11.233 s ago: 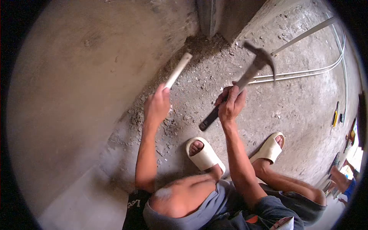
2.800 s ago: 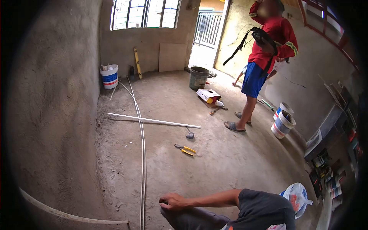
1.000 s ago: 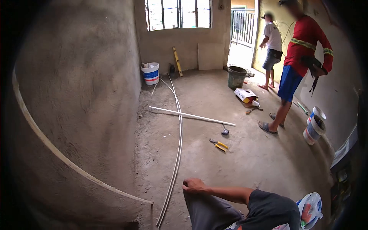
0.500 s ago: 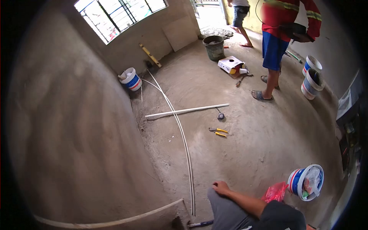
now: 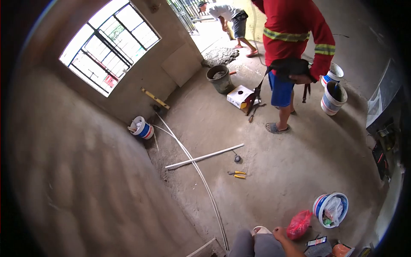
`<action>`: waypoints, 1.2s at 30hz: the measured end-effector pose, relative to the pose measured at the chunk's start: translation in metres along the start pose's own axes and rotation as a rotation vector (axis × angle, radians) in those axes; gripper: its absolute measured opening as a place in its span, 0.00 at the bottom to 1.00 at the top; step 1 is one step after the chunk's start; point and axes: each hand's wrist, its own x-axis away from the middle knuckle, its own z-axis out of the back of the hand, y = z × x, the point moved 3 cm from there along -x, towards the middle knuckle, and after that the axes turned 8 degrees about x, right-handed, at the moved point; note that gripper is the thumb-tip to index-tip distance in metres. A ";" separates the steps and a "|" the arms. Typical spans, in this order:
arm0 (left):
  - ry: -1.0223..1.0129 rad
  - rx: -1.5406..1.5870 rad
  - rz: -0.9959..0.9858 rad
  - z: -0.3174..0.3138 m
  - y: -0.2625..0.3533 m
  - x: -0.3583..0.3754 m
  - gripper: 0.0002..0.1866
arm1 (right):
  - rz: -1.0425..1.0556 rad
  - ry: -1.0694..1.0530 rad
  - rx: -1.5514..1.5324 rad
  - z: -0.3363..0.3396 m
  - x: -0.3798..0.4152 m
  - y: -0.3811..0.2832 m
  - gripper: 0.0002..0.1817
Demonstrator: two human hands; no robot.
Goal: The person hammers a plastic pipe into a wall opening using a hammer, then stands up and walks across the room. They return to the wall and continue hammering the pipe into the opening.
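Observation:
My right hand point(image 5: 280, 234) rests against my grey-trousered leg point(image 5: 265, 245), its fingers curled in and nothing visible in them. Close beside it on the floor lies a knotted red plastic bag point(image 5: 299, 224). My left hand is out of view. Farther ahead on the floor are yellow-handled pliers point(image 5: 237, 174) and a dark round tape measure point(image 5: 237, 158). A straight white pipe point(image 5: 209, 155) lies across long thin white pipes point(image 5: 204, 182) that run from the far wall toward my legs.
A bucket point(image 5: 317, 210) holding plastic bags stands at right. A person in a red jacket point(image 5: 286, 47) stands ahead near a white box point(image 5: 240, 97) and dark bucket point(image 5: 219, 81). Another person point(image 5: 233, 21) bends by wet mortar point(image 5: 220, 56). A yellow level point(image 5: 155, 98) leans at the wall.
My view has shifted, and my right hand now sits lower and farther right. The red-jacketed person has turned, with a dark strapped bag at the waist. The far person has bent down.

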 end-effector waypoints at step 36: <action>-0.480 -0.678 -0.468 -0.298 0.668 -0.226 0.16 | -0.477 0.626 -1.137 0.406 -0.081 0.208 0.08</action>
